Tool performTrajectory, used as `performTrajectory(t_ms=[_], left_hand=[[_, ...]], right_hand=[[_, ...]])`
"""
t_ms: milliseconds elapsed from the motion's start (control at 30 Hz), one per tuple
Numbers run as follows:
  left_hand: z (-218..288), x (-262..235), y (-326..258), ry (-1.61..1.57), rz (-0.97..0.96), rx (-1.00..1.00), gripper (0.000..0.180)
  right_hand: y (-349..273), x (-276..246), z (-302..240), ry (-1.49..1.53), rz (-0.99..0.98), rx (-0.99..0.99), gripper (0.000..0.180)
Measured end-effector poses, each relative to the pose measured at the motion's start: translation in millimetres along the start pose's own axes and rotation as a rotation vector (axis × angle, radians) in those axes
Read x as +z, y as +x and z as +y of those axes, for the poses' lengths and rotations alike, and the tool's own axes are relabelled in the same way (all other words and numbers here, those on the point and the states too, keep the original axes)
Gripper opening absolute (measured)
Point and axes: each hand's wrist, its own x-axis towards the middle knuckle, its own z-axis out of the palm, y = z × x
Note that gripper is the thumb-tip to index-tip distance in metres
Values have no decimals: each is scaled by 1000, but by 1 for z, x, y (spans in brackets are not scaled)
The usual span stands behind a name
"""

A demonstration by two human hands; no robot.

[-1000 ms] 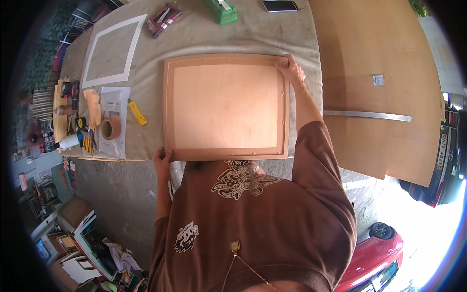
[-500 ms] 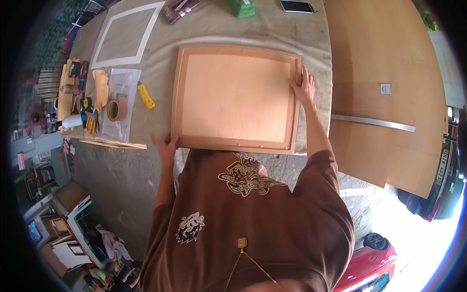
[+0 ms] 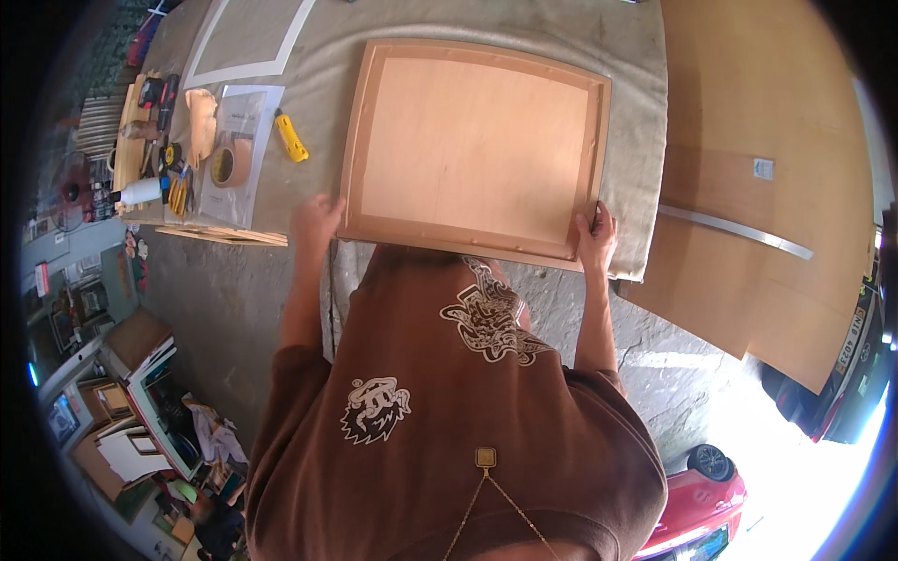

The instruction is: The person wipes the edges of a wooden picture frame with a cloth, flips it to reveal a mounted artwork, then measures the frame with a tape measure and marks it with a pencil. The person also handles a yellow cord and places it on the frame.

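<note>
Frame (image 3: 475,150) lies flat on cloth (image 3: 631,112) directly ahead of us, long axis running L–R, near edge overhanging cloth edge toward torso. We hold it at both near corners: left hand (image 3: 314,224) flat over near-left corner, right hand (image 3: 596,238) clamped on near-right corner (fingers wrapped on rail). Both hands about equally near. Knife (image 3: 291,137) and tape (image 3: 227,165) left of frame, apart from it. Boards (image 3: 776,178) w/ metal strip (image 3: 734,231) to right, near frame. Far side unobstructed.
</note>
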Motion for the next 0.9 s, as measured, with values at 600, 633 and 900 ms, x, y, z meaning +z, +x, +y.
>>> performTrajectory(t_ms=[600, 633, 900], left_hand=[[1, 36, 115, -254, -241, 311, 42], [-1, 39, 113, -253, -210, 315, 42], [-5, 48, 105, -399, -173, 192, 41]], right_hand=[[141, 5, -48, -110, -138, 10, 43], [145, 7, -44, -137, -132, 12, 43], [165, 22, -17, -127, -175, 139, 40]])
